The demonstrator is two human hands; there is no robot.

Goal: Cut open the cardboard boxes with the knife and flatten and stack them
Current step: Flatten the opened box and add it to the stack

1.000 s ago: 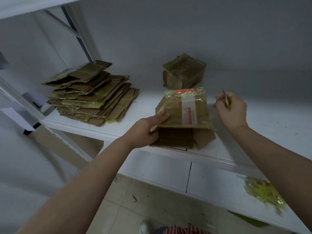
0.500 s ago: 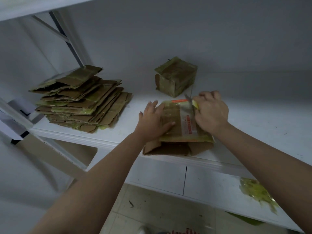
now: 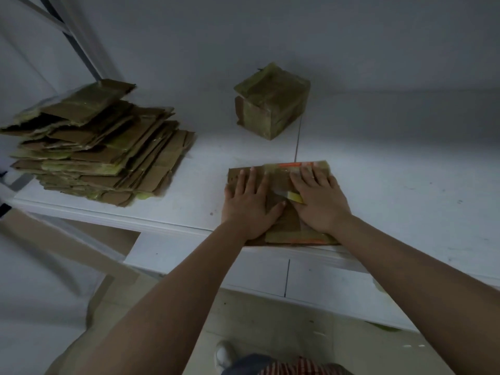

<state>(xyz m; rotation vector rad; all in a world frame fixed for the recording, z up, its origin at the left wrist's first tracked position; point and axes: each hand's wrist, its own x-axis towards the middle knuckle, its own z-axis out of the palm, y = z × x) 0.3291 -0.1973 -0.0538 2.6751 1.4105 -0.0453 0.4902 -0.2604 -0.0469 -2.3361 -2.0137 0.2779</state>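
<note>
A flattened cardboard box (image 3: 287,221) with clear and orange tape lies at the front edge of the white shelf (image 3: 392,185). My left hand (image 3: 249,204) presses flat on its left half, fingers spread. My right hand (image 3: 319,201) presses on its right half with straight fingers. The knife (image 3: 293,196), with a yellow handle and short blade, sticks out from under the right hand's thumb side, pinned there; the thumb itself is hidden. A taped, uncut box (image 3: 272,104) stands behind. To the left is a stack of flattened boxes (image 3: 102,147).
The wall is close behind the shelf. A metal upright (image 3: 78,41) rises at the back left. A lower shelf (image 3: 257,272) juts out beneath the front edge. My shoe (image 3: 224,355) is on the tiled floor below.
The box has gone from a half-raised shape to lying flat. Both hands moved onto it and spread out, the right hand's fist opening over the knife.
</note>
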